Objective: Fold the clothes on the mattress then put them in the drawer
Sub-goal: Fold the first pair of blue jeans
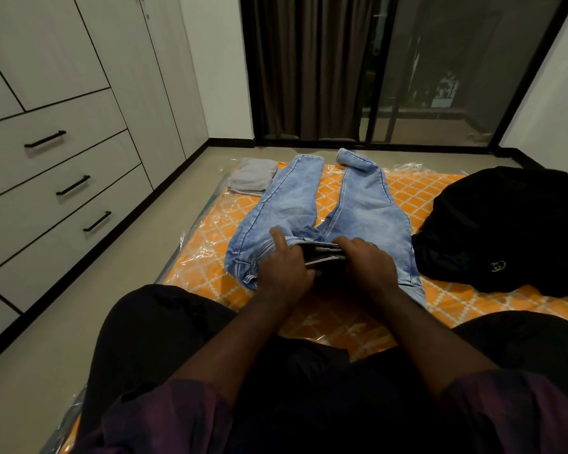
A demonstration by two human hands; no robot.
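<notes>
— While the jeans [322, 204] are laid flat on the mattress [417, 194], where is the grip found?

— At their near end. The waistband [322, 248] is gripped by both hands. The left hand [281, 270] is curled round its left part, with the forefinger [277, 237] stretched out flat on the denim. The right hand [369, 262] is curled over its right part. A dark, white-edged strip of the open waist is seen between the two hands.

— And the rest of the garment?

— The legs are stretched away from the hands toward the far edge, parted in a narrow V. The right hem is turned up.

— What else is laid there?

— A folded grey garment [253, 176] is set at the far left corner, just beside the left leg. A black garment [505, 227] is heaped at the right, just beside the right leg. The orange, diamond-patterned mattress is wrapped in clear plastic [404, 167].

— And the drawers [46, 198]?

— Three are seen closed, with black bar handles, in the white cabinet [46, 44] at the left. They are parted from the mattress by a strip of floor [63, 306].
</notes>
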